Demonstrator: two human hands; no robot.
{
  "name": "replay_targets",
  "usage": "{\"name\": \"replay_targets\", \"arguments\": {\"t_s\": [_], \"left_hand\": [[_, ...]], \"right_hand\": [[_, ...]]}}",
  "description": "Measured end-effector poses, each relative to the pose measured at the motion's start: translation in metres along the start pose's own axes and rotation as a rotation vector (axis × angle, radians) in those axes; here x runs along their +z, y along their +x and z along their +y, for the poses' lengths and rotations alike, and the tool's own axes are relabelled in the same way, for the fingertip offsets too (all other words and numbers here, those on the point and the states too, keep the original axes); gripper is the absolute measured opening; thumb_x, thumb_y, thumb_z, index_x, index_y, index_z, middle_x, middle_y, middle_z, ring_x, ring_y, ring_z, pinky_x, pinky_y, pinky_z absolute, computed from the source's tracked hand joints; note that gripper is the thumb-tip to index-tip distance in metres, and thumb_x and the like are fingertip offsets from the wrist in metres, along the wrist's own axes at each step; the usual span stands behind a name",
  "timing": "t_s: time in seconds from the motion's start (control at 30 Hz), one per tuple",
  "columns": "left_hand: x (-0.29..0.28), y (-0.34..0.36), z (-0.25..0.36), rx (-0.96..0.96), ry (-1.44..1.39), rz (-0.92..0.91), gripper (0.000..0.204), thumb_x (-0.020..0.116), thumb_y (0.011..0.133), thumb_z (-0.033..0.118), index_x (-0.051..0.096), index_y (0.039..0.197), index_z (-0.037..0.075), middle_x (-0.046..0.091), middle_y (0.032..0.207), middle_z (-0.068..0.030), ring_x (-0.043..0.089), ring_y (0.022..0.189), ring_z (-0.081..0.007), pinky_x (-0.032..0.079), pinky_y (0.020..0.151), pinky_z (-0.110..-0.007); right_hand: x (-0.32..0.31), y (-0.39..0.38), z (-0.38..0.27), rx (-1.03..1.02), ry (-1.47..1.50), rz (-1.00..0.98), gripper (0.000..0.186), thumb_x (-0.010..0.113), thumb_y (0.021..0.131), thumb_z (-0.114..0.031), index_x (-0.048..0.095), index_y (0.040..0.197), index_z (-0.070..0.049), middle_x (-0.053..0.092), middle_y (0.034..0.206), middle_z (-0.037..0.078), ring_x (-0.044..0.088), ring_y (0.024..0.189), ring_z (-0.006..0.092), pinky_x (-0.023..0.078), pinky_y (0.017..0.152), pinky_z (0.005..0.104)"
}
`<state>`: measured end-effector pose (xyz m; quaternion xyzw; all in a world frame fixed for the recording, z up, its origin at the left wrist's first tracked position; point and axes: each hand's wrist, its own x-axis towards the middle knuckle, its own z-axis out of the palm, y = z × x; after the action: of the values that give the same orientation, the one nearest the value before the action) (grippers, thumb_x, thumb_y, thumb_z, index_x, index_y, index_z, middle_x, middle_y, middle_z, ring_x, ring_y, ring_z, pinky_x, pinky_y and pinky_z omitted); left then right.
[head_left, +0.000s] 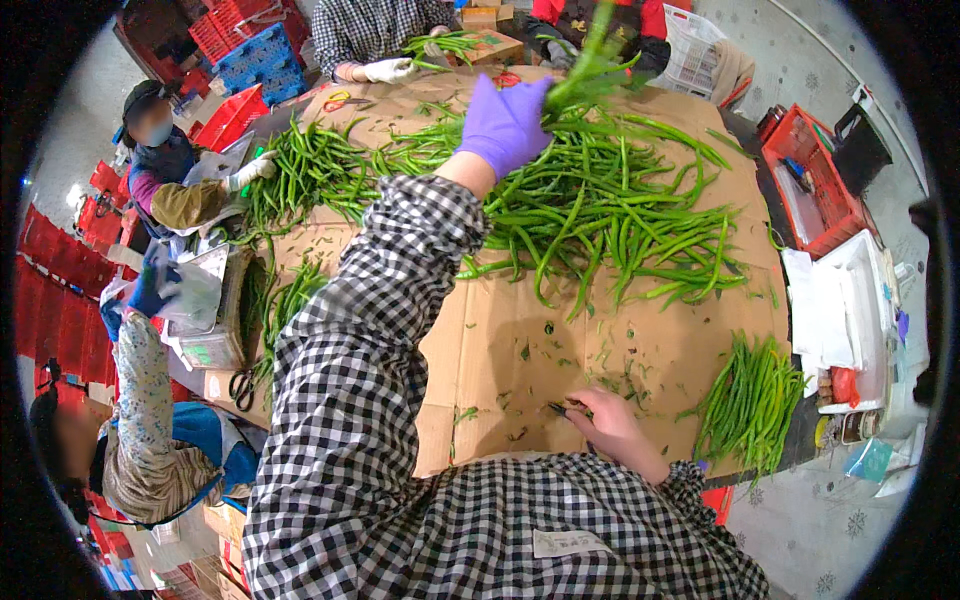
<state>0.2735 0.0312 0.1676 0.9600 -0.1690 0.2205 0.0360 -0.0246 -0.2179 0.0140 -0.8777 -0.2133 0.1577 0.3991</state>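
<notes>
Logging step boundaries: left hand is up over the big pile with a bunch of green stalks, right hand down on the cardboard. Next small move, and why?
Probably bring the left hand with its green stalks back toward the right hand, which rests on the cardboard pinching a small dark tool I cannot identify; the sorted bundle lies beside it.

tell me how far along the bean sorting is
Done: a small aligned bundle of green beans lies at the right edge of the cardboard. In hand: the gloved left hand lifts a bunch of beans from the heap; the bare right hand rests on the cardboard. Left: the big loose pile, most of it.
</notes>
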Motion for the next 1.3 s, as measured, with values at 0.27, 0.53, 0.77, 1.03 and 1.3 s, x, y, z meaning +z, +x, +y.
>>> {"name": "replay_targets", "arguments": {"t_s": [0.27,0.53,0.77,1.03,1.3], "left_hand": [[0.000,-0.068,0.047,0.434,0.042,0.068,0.082,0.079,0.071,0.040,0.045,0.143,0.019,0.049,0.144,-0.0071,0.041,0.137,-0.0269,0.029,0.109,-0.057],[-0.001,-0.259,0.029,-0.481,-0.407,0.185,0.069,0.074,0.081,0.034,0.045,0.142,0.022,0.047,0.146,-0.0033,0.042,0.136,-0.0237,0.015,0.111,-0.064],[0.041,-0.407,0.070,-0.808,-0.424,-0.259,0.072,0.069,0.083,0.044,0.042,0.144,0.018,0.043,0.149,-0.0046,0.039,0.139,-0.0259,0.007,0.111,-0.068],[0.062,-0.421,0.069,-0.918,-0.273,-0.203,0.039,0.069,0.083,0.037,0.064,0.113,0.013,0.063,0.111,-0.0054,0.058,0.112,-0.0274,0.019,0.108,-0.064],[0.062,-0.390,0.009,-0.876,-0.012,-0.569,0.031,0.067,0.086,0.033,0.068,0.108,0.012,0.069,0.100,-0.0085,0.067,0.095,-0.0263,0.025,0.107,-0.054]], "right_hand": [[-0.001,-0.020,0.015,-0.005,-0.057,0.073,0.027,0.067,0.084,-0.017,0.065,0.107,-0.002,0.065,0.095,0.017,0.064,0.085,0.0333,0.051,0.075,0.0400],[-0.021,-0.031,0.053,-0.016,0.014,0.335,0.016,0.065,0.087,-0.008,0.063,0.101,-0.001,0.063,0.081,0.017,0.062,0.069,0.0294,0.049,0.063,0.0363],[-0.028,0.022,0.077,0.079,0.010,0.374,0.010,0.062,0.091,-0.009,0.056,0.089,-0.001,0.057,0.071,0.016,0.056,0.062,0.0258,0.046,0.060,0.0354],[0.001,0.070,0.056,-0.013,0.135,0.230,0.011,0.064,0.091,-0.010,0.058,0.088,-0.001,0.055,0.065,0.009,0.050,0.057,0.0171,0.042,0.055,0.0328],[0.015,0.056,0.017,-0.088,0.127,0.037,0.009,0.066,0.088,-0.008,0.062,0.088,0.000,0.058,0.067,0.008,0.052,0.059,0.0130,0.043,0.056,0.0292]]}}
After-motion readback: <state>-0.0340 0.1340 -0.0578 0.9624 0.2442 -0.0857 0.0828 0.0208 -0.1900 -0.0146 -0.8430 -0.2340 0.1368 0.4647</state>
